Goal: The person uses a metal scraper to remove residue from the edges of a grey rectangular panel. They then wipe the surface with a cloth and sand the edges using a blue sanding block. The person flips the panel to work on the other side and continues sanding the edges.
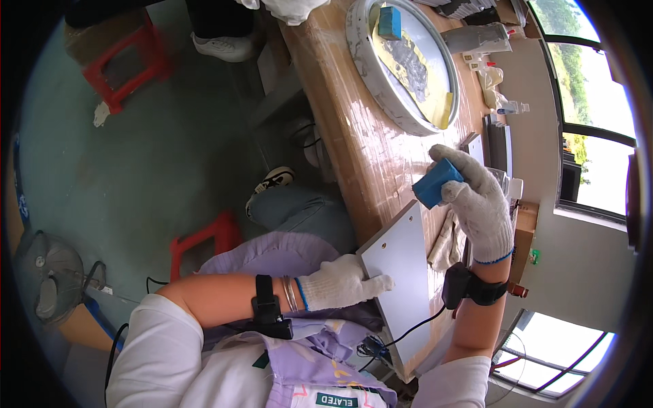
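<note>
My left hand (343, 282), in a white knit glove, grips the edge of a flat light-grey panel (401, 292) with small holes along it. The thumb lies on the panel's face and the other fingers go behind it, out of sight. In my gloved right hand (479, 204) is a blue rectangular block (436, 183), pinched between thumb and fingers above the table, apart from the panel. A second blue block (390, 23) lies in a round, pale-rimmed tray (360, 58), on a yellow sheet (435, 109) smeared with dark grey.
The table (333, 88) is covered in shiny film. Along its far side are a grey pouch (479, 39), a clear bottle (511, 107) and stacked dark panels (500, 146). A crumpled glove (447, 245) lies near my right wrist. Red stools (126, 58) and a fan (51, 279) stand at left.
</note>
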The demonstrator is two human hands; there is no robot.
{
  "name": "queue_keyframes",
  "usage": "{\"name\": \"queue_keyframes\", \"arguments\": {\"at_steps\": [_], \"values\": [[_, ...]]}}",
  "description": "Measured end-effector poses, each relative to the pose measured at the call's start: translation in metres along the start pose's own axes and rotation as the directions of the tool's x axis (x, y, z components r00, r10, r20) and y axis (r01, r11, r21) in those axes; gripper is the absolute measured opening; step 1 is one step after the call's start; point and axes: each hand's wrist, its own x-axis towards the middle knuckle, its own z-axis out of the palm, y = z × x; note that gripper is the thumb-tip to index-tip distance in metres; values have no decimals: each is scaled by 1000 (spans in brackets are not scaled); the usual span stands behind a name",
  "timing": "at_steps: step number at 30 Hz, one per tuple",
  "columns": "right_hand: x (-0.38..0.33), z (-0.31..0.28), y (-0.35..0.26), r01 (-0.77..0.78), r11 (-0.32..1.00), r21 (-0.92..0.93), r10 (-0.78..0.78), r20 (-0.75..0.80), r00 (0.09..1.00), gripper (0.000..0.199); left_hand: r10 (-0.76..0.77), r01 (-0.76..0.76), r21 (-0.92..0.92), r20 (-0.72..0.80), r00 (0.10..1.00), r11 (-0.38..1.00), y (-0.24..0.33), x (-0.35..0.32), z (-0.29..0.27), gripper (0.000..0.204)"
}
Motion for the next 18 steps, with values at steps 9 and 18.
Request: {"name": "queue_keyframes", "arguments": {"at_steps": [9,18], "values": [[-9,-30,47,-9,992,122,10,-7,1000,45,126,-125,151,2,992,981,61,-29,10,47],[4,-23,59,71,996,-56,-57,222,973,39,180,-182,265,31,983,947,55,-31,13,45]]}}
